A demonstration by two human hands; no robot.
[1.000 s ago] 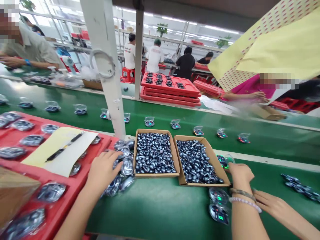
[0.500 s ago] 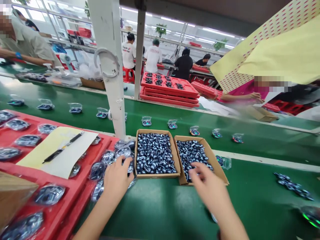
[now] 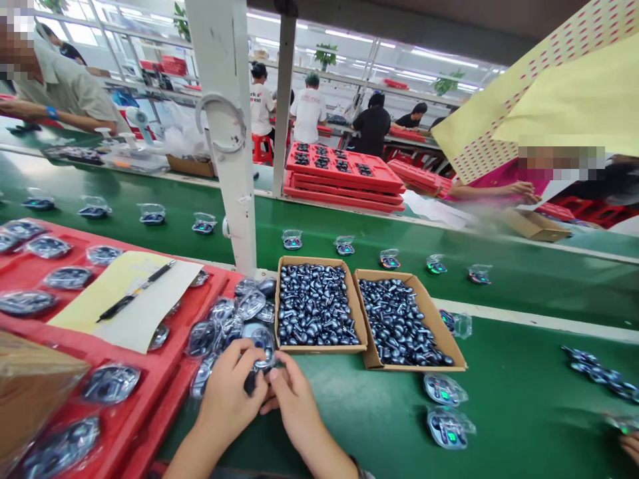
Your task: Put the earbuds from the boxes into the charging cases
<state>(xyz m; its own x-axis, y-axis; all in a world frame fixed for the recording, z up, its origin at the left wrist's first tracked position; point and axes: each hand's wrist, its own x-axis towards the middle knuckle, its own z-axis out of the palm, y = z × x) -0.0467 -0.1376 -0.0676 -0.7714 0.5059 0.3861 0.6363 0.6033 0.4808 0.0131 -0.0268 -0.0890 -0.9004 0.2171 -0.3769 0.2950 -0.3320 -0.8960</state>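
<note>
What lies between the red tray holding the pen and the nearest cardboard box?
A loose heap of plastic-wrapped cases lies there on the green conveyor belt, as the head view shows.

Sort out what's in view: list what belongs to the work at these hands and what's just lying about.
At the hands: left hand, right hand, small dark piece, clear plastic packs, cardboard tray of dark pieces, second cardboard tray.

Lying about: black pen, paper sheet, stacked red trays.

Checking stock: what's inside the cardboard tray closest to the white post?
The cardboard tray is packed with dark shiny earbuds; they cover its bottom, so nothing beneath can be seen.
</note>
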